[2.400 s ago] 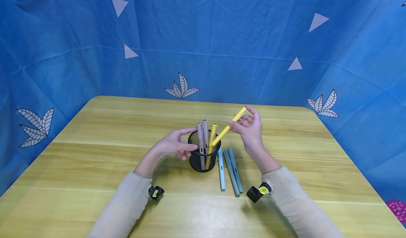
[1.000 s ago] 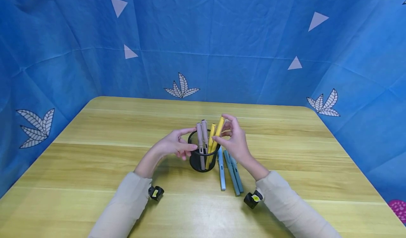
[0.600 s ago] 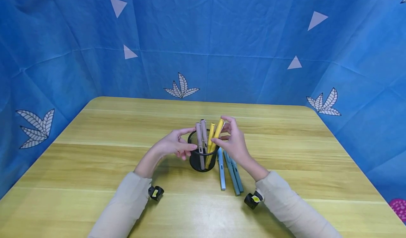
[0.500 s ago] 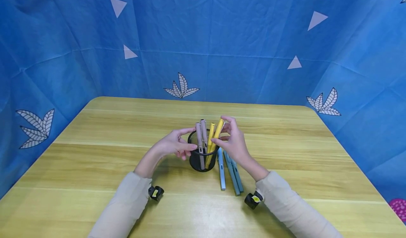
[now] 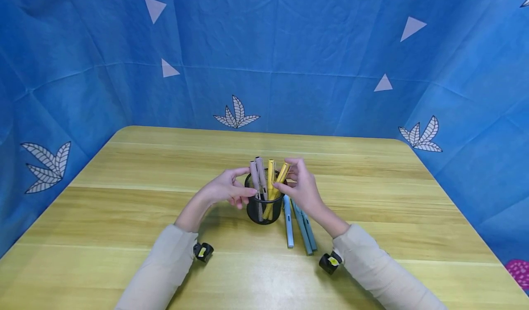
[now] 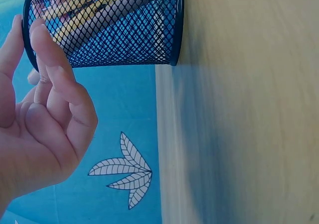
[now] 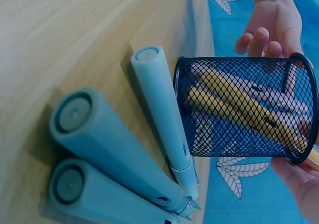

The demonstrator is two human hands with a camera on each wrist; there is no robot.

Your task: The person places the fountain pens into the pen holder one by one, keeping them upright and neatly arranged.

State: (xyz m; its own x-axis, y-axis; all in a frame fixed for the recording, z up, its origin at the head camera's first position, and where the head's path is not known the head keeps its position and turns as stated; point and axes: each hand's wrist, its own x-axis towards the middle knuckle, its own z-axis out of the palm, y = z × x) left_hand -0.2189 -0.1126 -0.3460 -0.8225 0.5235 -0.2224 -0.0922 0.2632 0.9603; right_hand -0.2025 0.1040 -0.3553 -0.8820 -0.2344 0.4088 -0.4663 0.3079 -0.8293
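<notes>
A black mesh pen cup [image 5: 253,211] stands upright on the table. My left hand [image 5: 227,186] holds its rim from the left, thumb on the near side and index finger on the far side. From the right, my right hand [image 5: 305,188] pinches the upper end of a yellow pen [image 5: 283,173], whose lower part is inside the cup, leaning right. A second yellow pen [image 5: 270,174] and two pale purple pens [image 5: 254,174] also stand in the cup. Through the mesh in the right wrist view, the yellow pens [image 7: 232,92] cross each other.
Right of the cup, a light blue pen [image 5: 289,227] and two teal pens [image 5: 303,229] lie on the wooden table [image 5: 165,163]. A blue patterned cloth [image 5: 264,34] hangs behind it. Each wrist wears a small black camera [image 5: 203,251].
My right hand has brought the yellow pen left and lowered it into the cup. Just now it sank and tilted further, and the other pens shifted left. My left hand has stayed at the rim.
</notes>
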